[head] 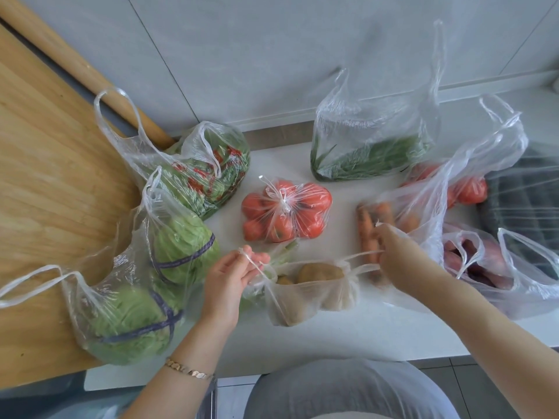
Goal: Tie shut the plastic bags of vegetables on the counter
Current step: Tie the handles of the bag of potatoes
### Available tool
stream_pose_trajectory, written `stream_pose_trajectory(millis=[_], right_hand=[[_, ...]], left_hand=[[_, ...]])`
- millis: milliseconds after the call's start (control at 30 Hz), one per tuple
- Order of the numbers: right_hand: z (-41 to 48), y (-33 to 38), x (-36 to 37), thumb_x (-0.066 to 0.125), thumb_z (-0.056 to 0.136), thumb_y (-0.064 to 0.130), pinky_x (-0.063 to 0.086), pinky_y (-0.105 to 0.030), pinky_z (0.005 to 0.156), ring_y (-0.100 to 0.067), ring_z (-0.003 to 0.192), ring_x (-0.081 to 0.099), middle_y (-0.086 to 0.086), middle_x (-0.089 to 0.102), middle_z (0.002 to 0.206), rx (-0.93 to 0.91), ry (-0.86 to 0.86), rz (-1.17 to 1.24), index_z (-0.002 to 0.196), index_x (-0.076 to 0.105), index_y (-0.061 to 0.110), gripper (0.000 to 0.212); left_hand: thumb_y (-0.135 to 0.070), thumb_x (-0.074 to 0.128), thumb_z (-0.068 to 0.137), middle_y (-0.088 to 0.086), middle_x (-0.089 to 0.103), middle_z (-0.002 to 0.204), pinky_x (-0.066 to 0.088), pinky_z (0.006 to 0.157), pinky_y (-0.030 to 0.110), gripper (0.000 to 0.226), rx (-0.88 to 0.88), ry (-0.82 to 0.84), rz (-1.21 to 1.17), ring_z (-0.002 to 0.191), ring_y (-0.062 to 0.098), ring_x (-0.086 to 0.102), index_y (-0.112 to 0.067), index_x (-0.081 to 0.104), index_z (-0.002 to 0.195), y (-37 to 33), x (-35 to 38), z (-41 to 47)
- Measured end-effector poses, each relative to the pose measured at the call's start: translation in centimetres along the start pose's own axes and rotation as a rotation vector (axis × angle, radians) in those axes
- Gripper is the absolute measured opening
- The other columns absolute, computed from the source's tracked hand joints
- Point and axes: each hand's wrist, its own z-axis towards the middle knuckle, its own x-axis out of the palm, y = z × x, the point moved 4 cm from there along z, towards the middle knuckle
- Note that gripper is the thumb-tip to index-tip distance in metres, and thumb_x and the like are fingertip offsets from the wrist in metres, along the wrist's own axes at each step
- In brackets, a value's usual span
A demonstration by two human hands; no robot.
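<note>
Bag of thin clear plastic holding brown potatoes (311,293), low on pale counter (363,331), midway between both hands. Left handle (262,271) pinched by left hand (233,267), right handle (363,256) by right hand (393,252). Handles stretched sideways, probably ready for crossing and knotting.

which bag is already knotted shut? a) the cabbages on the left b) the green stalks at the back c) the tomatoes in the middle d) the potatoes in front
c: the middle tomato bag has its handles tied in a knot on top; the potato bag has unknotted handles, pinched by the left hand and right hand.
</note>
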Motion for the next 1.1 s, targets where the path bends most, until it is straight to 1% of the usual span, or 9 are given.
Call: stream_pose_trajectory(millis=[67, 167, 233, 333, 467, 600, 733, 867, 1100], right_hand=[[-0.1, 0.0, -0.8, 0.038, 0.089, 0.0, 0.033, -0.017, 0.055, -0.019, 0.069, 0.043, -0.002, 0.052, 0.075, 0.071, 0.077, 0.064, 0.086, 0.05, 0.021, 0.025], [-0.4, 0.9, -1.3, 0.043, 0.084, -0.001, 0.037, -0.016, 0.054, -0.019, 0.066, 0.047, 0.003, 0.045, 0.064, 0.033, 0.122, 0.281, 0.051, 0.048, 0.022, 0.041], [-1.1, 2.3, -1.2, 0.05, 0.082, -0.003, 0.04, -0.014, 0.076, -0.006, 0.084, 0.054, 0.009, 0.056, 0.084, -0.048, 0.129, 0.453, 0.054, 0.058, 0.024, 0.04], [-1.5, 3.4, -0.4, 0.05, 0.086, -0.009, 0.042, -0.002, 0.075, 0.01, 0.082, 0.058, 0.007, 0.06, 0.092, -0.122, 0.067, 0.733, 0.072, 0.059, 0.02, 0.033], [-1.1, 4.0, 1.5, 0.044, 0.091, -0.004, 0.048, -0.016, 0.08, -0.012, 0.079, 0.064, 0.002, 0.064, 0.069, -0.163, 0.044, 0.928, 0.085, 0.052, 0.018, 0.024], [-0.2, 5.4, 2.7, 0.039, 0.09, -0.012, 0.051, -0.017, 0.062, -0.003, 0.048, 0.05, -0.004, 0.054, 0.063, -0.073, -0.04, 0.96, 0.075, 0.065, 0.015, 0.041], [0.4, 6.1, 3.7, 0.048, 0.09, -0.002, 0.047, -0.015, 0.048, -0.005, 0.04, 0.044, -0.003, 0.065, 0.067, 0.077, -0.052, 1.028, 0.094, 0.059, 0.006, 0.014], [0.4, 5.7, 4.8, 0.056, 0.085, 0.003, 0.038, -0.016, 0.042, -0.003, 0.036, 0.042, 0.003, 0.065, 0.058, 0.195, -0.051, 0.935, 0.077, 0.061, 0.004, 0.009], [-0.5, 4.3, 5.9, 0.047, 0.072, 0.015, 0.027, -0.027, 0.049, -0.018, 0.052, 0.033, -0.003, 0.038, 0.055, 0.38, -0.011, 0.79, 0.054, 0.038, 0.013, 0.02]], left_hand=[[-0.013, 0.044, 0.094, 0.01, 0.073, 0.084, 0.05, 0.09, 0.036, 0.031, -0.003, 0.043, 0.063, 0.091, 0.025, 0.066, -0.004, 0.069, 0.078, 0.3, 0.4, -0.4], [-0.01, 0.031, 0.097, 0.02, 0.067, 0.102, 0.041, 0.1, 0.036, 0.037, -0.089, 0.143, 0.067, 0.101, 0.027, 0.061, 0.01, 0.061, 0.093, 0.6, 1.0, -1.0], [-0.015, 0.032, 0.094, 0.011, 0.067, 0.095, 0.04, 0.095, 0.029, 0.036, -0.1, 0.225, 0.067, 0.093, 0.019, 0.06, 0.002, 0.057, 0.077, -0.2, 1.4, -1.6], [-0.022, 0.047, 0.073, 0.003, 0.066, 0.097, 0.039, 0.092, 0.024, 0.018, -0.047, 0.334, 0.205, 0.094, 0.009, 0.062, -0.011, 0.058, 0.063, -1.1, 1.7, -1.9], [-0.009, 0.057, 0.086, -0.007, 0.067, 0.097, 0.046, 0.082, 0.01, 0.011, -0.001, 0.354, 0.263, 0.089, -0.009, 0.062, -0.017, 0.063, 0.086, -0.2, 1.9, -2.0], [0.001, 0.05, 0.09, -0.01, 0.067, 0.093, 0.046, 0.068, 0.007, 0.025, 0.12, 0.269, 0.312, 0.072, -0.005, 0.066, -0.021, 0.063, 0.088, 0.4, 3.3, -2.1], [-0.002, 0.055, 0.088, -0.017, 0.069, 0.084, 0.048, 0.066, 0.011, 0.024, 0.106, 0.234, 0.315, 0.066, 0.001, 0.065, -0.023, 0.065, 0.081, 1.3, 4.3, -2.4], [-0.001, 0.055, 0.087, -0.009, 0.064, 0.058, 0.044, 0.064, 0.007, 0.021, 0.044, 0.287, 0.355, 0.059, -0.001, 0.06, -0.018, 0.059, 0.075, 1.9, 5.0, -2.8], [-0.003, 0.054, 0.088, -0.007, 0.067, 0.059, 0.049, 0.062, 0.013, 0.017, -0.039, 0.219, 0.327, 0.057, 0.004, 0.064, -0.016, 0.059, 0.079, 2.8, 4.5, -2.2]])
